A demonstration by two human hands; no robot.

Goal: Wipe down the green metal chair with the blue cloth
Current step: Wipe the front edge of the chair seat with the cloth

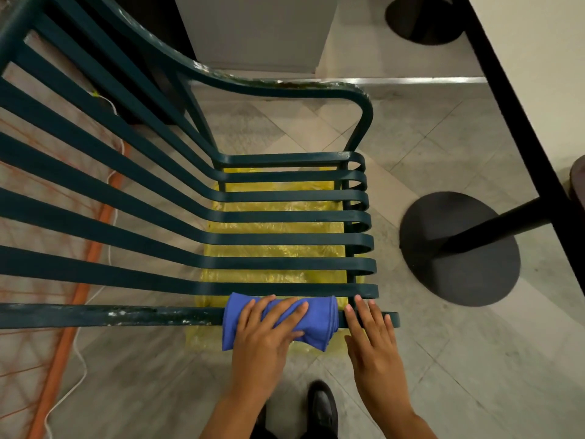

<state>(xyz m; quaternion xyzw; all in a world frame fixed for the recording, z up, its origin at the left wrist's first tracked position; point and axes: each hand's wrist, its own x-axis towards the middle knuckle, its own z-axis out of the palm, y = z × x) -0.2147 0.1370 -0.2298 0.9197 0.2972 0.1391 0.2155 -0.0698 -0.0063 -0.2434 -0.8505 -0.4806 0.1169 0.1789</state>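
Head view: left hand (264, 335) presses flat, fingers relaxed, on the blue cloth (278, 321) draped over the green chair's (285, 240) nearest slat; right hand (373, 335), released, rests beside it.

Tiled floor (427, 147) carried green chair (285, 239), yellow plastic sheet (278, 248) (under seat), round black table base (459, 248), orange cable (79, 296).

Premises are presenting as a café or canteen seating area. Grey stone floor tiles (427, 147) are running in a diagonal pattern. Two round black pedestal bases (459, 248) are standing on the floor, one carrying a black-edged pale tabletop (538, 42). A slatted metal chair (285, 217) is sitting beside it.
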